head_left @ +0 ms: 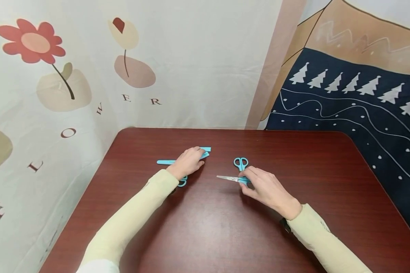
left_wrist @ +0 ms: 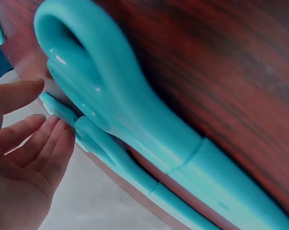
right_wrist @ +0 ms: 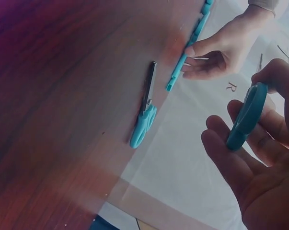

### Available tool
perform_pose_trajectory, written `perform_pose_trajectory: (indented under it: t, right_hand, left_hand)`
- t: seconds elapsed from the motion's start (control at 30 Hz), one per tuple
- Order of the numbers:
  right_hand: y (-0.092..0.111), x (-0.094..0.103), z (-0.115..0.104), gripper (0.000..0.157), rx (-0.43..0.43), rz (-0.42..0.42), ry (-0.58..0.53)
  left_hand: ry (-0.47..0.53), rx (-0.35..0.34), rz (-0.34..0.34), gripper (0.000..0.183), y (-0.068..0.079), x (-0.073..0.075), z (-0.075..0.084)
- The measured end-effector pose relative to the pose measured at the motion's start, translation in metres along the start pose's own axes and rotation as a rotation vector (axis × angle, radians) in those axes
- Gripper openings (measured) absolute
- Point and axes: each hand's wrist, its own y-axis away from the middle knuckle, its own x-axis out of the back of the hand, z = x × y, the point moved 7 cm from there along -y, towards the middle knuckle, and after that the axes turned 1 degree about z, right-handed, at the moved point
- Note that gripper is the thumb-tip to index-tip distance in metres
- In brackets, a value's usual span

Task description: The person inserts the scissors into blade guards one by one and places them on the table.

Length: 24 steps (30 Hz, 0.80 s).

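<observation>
My right hand (head_left: 264,189) pinches the turquoise handle of a pair of scissors (head_left: 229,178), whose bare blade points left; the right wrist view shows its handle (right_wrist: 248,117) between thumb and fingers. Just behind lies a second pair of scissors (right_wrist: 143,127) with bare blades, handle loops (head_left: 240,163) away from me. My left hand (head_left: 188,162) is over several turquoise pieces, its fingertips right at a blade cover (head_left: 205,155), with a gap between thumb and fingers. Another cover (head_left: 206,149) lies behind it. Capped scissors (left_wrist: 110,91) lie below the left wrist, with more capped scissors (left_wrist: 115,153) beyond.
All of it lies on a dark red-brown table (head_left: 205,235) with rounded far corners. A pale flower-print cloth (head_left: 198,76) hangs behind and to the left. A dark blue tree-print cloth (head_left: 348,98) hangs at the right.
</observation>
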Motion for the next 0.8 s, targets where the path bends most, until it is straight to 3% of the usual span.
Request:
perform_pose_trajectory:
  t: [0.23, 0.5, 0.8]
  right_hand:
    - [0.002, 0.002, 0.0, 0.04, 0.027, 0.013, -0.058]
    - [0.007, 0.004, 0.003, 0.037, 0.049, 0.014, -0.104]
    - [0.009, 0.005, 0.006, 0.024, 0.044, 0.047, -0.085]
  left_hand:
    - [0.035, -0.032, 0.02, 0.033, -0.004, 0.0, 0.005]
    - [0.075, -0.006, -0.004, 0.026, -0.009, -0.004, 0.005]
    - [0.13, -0.002, -0.019, 0.021, -0.011, -0.007, 0.007]
